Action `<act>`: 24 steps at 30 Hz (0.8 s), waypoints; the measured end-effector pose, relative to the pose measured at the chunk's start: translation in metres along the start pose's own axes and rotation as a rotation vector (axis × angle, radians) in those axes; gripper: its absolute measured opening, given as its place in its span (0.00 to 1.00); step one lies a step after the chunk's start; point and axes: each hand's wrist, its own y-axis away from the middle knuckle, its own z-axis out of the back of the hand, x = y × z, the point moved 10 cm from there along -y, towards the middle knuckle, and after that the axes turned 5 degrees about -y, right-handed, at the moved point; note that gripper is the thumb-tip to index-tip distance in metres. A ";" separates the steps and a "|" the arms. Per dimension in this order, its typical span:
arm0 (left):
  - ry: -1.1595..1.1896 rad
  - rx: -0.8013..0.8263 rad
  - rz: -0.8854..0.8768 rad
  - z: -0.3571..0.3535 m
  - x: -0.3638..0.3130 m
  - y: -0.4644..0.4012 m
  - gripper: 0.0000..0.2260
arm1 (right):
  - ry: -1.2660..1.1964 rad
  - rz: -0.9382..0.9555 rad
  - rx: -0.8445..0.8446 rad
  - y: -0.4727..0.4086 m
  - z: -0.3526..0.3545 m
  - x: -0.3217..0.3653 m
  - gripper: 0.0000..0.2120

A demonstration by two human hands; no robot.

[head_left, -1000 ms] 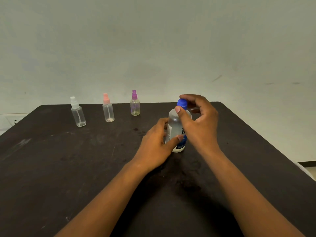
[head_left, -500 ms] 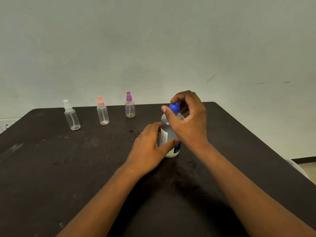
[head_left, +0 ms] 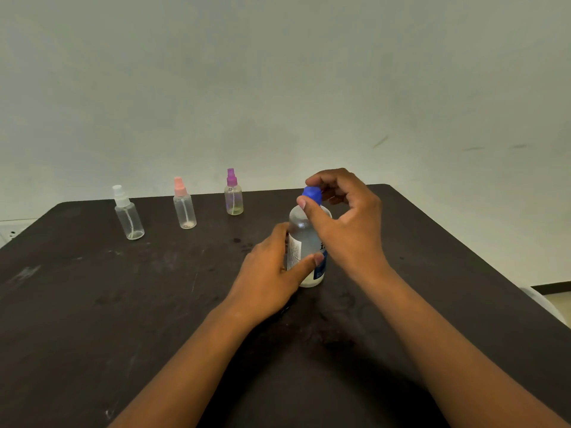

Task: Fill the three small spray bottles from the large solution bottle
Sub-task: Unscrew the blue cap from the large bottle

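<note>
The large clear solution bottle point(head_left: 304, 239) stands upright near the middle of the dark table point(head_left: 92, 304). My left hand point(head_left: 272, 279) grips its body, thumb across the label. My right hand point(head_left: 346, 223) pinches its blue cap point(head_left: 312, 193) from above with thumb and fingers. Three small clear spray bottles stand in a row at the back left: one with a white top point(head_left: 128, 216), one with a pink top point(head_left: 184, 205) and one with a purple top point(head_left: 234, 194). All three have their spray heads on.
A pale wall rises right behind the table's far edge. The table's right edge runs diagonally down to the right, with floor point(head_left: 559, 299) beyond it. A wall socket point(head_left: 10, 233) shows at the far left.
My right fingers have shifted round the blue cap while my left hand kept its grip on the bottle. The view has swung a little, so everything sits further left in the frame.
</note>
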 end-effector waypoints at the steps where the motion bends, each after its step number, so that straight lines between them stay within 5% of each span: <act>1: 0.011 -0.001 -0.004 0.001 0.000 0.000 0.27 | -0.015 -0.001 0.003 0.001 0.001 0.000 0.09; 11: 0.009 -0.010 -0.009 0.001 -0.001 0.001 0.27 | -0.065 -0.116 0.001 0.004 0.004 -0.009 0.18; 18: 0.046 -0.010 -0.002 0.002 0.002 0.001 0.28 | -0.185 -0.004 -0.134 -0.003 0.029 0.007 0.13; 24: -0.028 0.033 0.021 -0.001 0.008 -0.003 0.34 | 0.108 -0.188 0.000 -0.018 0.035 -0.033 0.12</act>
